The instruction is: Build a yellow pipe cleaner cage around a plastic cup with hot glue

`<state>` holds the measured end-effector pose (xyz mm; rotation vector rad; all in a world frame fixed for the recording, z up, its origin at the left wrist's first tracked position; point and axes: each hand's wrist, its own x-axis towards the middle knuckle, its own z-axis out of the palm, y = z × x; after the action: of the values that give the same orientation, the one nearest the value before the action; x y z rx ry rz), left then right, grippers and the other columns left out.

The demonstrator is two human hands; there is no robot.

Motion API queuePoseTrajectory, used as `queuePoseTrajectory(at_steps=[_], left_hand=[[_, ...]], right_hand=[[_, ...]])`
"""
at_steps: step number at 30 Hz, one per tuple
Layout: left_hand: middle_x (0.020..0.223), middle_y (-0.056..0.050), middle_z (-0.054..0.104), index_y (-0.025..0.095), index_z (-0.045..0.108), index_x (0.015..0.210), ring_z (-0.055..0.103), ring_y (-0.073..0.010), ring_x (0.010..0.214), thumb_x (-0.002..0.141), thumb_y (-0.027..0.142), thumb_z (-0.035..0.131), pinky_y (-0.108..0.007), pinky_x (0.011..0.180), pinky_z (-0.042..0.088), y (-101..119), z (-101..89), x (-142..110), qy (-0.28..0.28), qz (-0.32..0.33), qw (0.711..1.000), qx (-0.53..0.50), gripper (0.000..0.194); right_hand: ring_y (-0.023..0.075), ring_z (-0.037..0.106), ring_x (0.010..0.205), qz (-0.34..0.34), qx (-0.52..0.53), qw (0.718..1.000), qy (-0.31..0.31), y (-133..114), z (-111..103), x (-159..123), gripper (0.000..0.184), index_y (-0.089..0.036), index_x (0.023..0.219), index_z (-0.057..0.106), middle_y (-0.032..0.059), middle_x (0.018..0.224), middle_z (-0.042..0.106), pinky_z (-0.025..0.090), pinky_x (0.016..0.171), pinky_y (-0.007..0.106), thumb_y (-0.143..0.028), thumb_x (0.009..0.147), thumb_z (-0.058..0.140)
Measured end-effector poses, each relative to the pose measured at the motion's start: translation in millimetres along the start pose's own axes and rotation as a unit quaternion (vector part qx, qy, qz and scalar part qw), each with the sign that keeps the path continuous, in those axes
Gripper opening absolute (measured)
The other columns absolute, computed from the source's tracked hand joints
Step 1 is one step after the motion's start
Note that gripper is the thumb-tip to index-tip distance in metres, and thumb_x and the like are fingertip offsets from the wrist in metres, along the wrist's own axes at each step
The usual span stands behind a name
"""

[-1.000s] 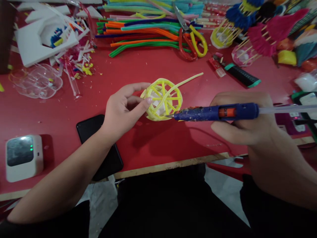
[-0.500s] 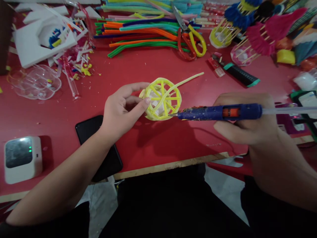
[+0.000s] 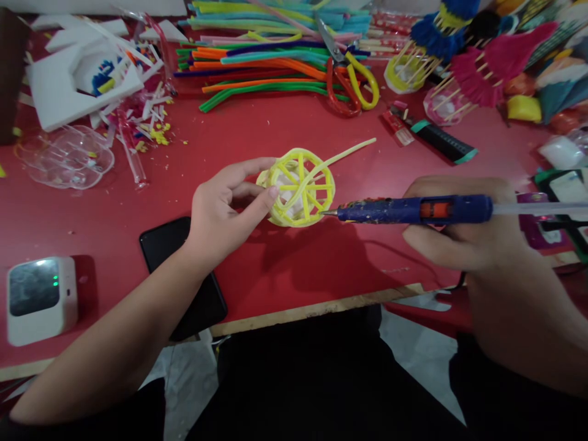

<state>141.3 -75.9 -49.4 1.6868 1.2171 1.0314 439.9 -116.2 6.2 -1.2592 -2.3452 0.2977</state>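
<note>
Red tbl [image 3: 220,128], pale wood strip on near edge. Far L: white foam pcs [image 3: 50,95] w/ mixed scraps [image 3: 154,116] just beside; clear flower-shaped tray [image 3: 64,159] nearer. Near L: white device [image 3: 41,300], dk screen, 2 green lights; black phone [image 3: 204,303] to its R, at near edge, partly hidden. Far ctr: multicol. fuzzy stems [image 3: 271,61], mostly crosswise; scissors [image 3: 342,67], red + yellow handles, overlap stems' R end. Right of those: small clear/red box [image 3: 399,125] beside blk/green cutter [image 3: 444,141]; yellow-rimmed base [image 3: 404,73] and pink-rimmed base [image 3: 443,105], both w/ sticks.
</note>
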Motion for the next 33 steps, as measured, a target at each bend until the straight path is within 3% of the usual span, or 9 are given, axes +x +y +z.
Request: queuePoseTrajectory(at_steps=[8, 13, 19, 24, 28, 33], left_hand=[[0.081, -0.002, 0.082, 0.02, 0.074, 0.129, 0.078, -0.0171, 0.074, 0.092, 0.033, 0.074, -0.025, 0.074, 0.065, 1, -0.4, 1, 0.002, 0.006, 1.0, 0.014, 0.039], [0.082, -0.002, 0.082, 0.021, 0.074, 0.129, 0.078, -0.0173, 0.074, 0.092, 0.035, 0.075, -0.026, 0.073, 0.065, 1, -0.2, 0, 0.003, 0.001, 1.0, 0.007, 0.039], [0.082, -0.002, 0.082, 0.021, 0.074, 0.129, 0.077, -0.0164, 0.073, 0.091, 0.035, 0.075, -0.025, 0.073, 0.065, 0, 0.1, 0, 0.003, -0.002, 1.0, 0.003, 0.041], [0.082, -0.002, 0.082, 0.021, 0.074, 0.129, 0.077, -0.0163, 0.072, 0.092, 0.036, 0.075, -0.025, 0.072, 0.064, 0, -0.2, 0, 0.004, 0.004, 1.0, 0.008, 0.04], [0.083, -0.002, 0.082, 0.021, 0.074, 0.129, 0.077, -0.0165, 0.072, 0.092, 0.036, 0.075, -0.024, 0.071, 0.064, 0, -0.5, 0, 0.0, 0.004, 1.0, 0.004, 0.04], [0.085, -0.003, 0.083, 0.022, 0.073, 0.13, 0.078, -0.0175, 0.074, 0.093, 0.04, 0.075, -0.025, 0.072, 0.065, 1, -0.6, 0, -0.002, 0.0, 1.0, 0.003, 0.041]], right_hand=[[0.0103, 0.041, 0.046, 0.016, 0.001, 1.0, 0.013, -2, -1, 0, 0.02, -0.025, 0.066, 0.038, -0.0049, 0.055, 0.044, 0.034, 0.047, 0.025, -0.013, 0.071, 0.054], [0.0114, 0.04, 0.048, 0.007, -0.005, 0.999, 0.053, 3, 3, -3, 0.022, -0.025, 0.065, 0.035, -0.0041, 0.055, 0.043, 0.033, 0.048, 0.026, -0.014, 0.072, 0.053], [0.0112, 0.044, 0.05, 0.015, -0.008, 1.0, 0.009, 8, -2, -4, 0.017, -0.024, 0.068, 0.043, -0.0033, 0.057, 0.048, 0.035, 0.048, 0.025, -0.015, 0.075, 0.056], [0.0114, 0.041, 0.05, 0.007, -0.03, 0.997, 0.067, 13, 2, -7, 0.015, -0.024, 0.069, 0.043, -0.0038, 0.057, 0.045, 0.032, 0.048, 0.025, -0.019, 0.076, 0.055], [0.0097, 0.038, 0.049, 0.012, -0.032, 0.998, 0.044, 11, 3, -4, 0.017, -0.024, 0.068, 0.042, -0.0049, 0.057, 0.042, 0.032, 0.047, 0.024, -0.017, 0.075, 0.056], [0.0099, 0.039, 0.05, 0.007, -0.035, 0.996, 0.079, 10, 4, -3, 0.019, -0.024, 0.067, 0.04, -0.0049, 0.057, 0.044, 0.032, 0.048, 0.025, -0.016, 0.073, 0.057]])
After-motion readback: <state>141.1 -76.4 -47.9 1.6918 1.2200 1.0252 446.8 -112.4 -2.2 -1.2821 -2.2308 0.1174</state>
